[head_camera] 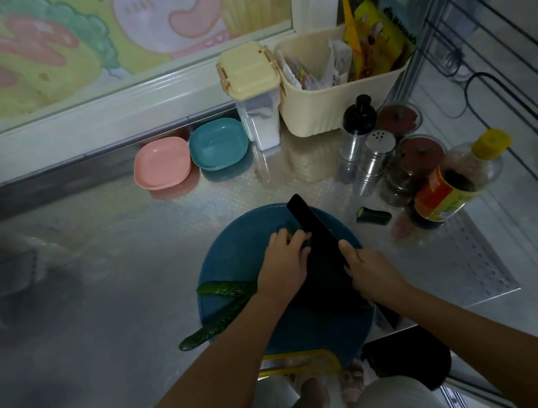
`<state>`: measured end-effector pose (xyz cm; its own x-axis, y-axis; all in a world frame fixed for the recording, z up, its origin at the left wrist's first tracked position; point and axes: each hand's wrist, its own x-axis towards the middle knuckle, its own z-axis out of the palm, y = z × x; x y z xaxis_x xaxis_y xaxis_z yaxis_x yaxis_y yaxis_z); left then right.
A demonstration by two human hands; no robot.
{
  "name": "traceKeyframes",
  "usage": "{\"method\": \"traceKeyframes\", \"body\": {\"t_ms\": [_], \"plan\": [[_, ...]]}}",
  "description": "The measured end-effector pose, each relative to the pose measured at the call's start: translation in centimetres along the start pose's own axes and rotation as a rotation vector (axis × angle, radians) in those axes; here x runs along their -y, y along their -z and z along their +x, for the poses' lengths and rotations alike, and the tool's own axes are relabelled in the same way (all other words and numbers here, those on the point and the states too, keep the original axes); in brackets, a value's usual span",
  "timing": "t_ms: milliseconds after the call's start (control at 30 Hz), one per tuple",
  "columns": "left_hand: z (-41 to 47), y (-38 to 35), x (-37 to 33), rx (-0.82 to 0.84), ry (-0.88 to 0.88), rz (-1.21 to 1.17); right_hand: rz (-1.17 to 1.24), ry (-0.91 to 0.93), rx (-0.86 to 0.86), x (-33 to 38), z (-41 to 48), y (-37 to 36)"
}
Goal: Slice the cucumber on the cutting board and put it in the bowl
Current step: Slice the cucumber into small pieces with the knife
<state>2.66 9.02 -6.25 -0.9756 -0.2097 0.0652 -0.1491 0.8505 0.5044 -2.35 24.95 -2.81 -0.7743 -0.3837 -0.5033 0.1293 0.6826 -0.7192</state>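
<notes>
A stainless-steel bench (111, 246) fills the view, shiny and dimly lit, with a perforated strip along its right side. Behind it, a white-framed panel (106, 36) shows a pastel cartoon picture. A dark wire rack (497, 43) stands to the right.

At the near centre lies a round blue cutting board (231, 243). Two long cucumber lengths (227, 289) lie on its left side, the nearer one hanging over the edge onto the bench.

The hands are close together over the board. The right hand (370, 269) grips the handle of a broad black knife (312, 228), its blade pointing away. The left hand (284, 260) curls its fingers over a cucumber piece (307, 242), mostly hidden, against the blade.

At the far right, a cream basket (333, 105) holds upright packets, yellow ones among them. Left of it, a clear canister (255, 102) with a pale yellow lid holds white powder. Further left sit a teal bowl (217, 143) and a pink bowl (161, 163), side by side.

Nearer on the right stand two brown-lidded jars (418, 155), a metal shaker (376, 154), a black-capped glass bottle (357, 129) and a yellow-capped dark sauce bottle (455, 184). A small cucumber end (373, 215) lies on the bench beside them.
</notes>
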Motion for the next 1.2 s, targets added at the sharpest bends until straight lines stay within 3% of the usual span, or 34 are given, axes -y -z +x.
{"method": "traceKeyframes", "body": {"t_ms": [233, 600, 933, 1200], "plan": [[-0.1, 0.1, 0.0, -0.005, 0.005, 0.002, 0.163, -0.048, -0.007, 0.1, -0.2, 0.0], [-0.2, 0.0, 0.0, -0.030, -0.013, 0.006, 0.093, 0.006, -0.010, 0.0, -0.4, 0.1], [-0.1, -0.2, 0.1, -0.038, -0.012, -0.001, -0.119, 0.070, 0.019, 0.8, 0.3, -0.9], [-0.2, -0.1, 0.0, -0.034, 0.005, -0.009, -0.083, 0.077, 0.012, 0.1, 0.3, 0.1]]}}
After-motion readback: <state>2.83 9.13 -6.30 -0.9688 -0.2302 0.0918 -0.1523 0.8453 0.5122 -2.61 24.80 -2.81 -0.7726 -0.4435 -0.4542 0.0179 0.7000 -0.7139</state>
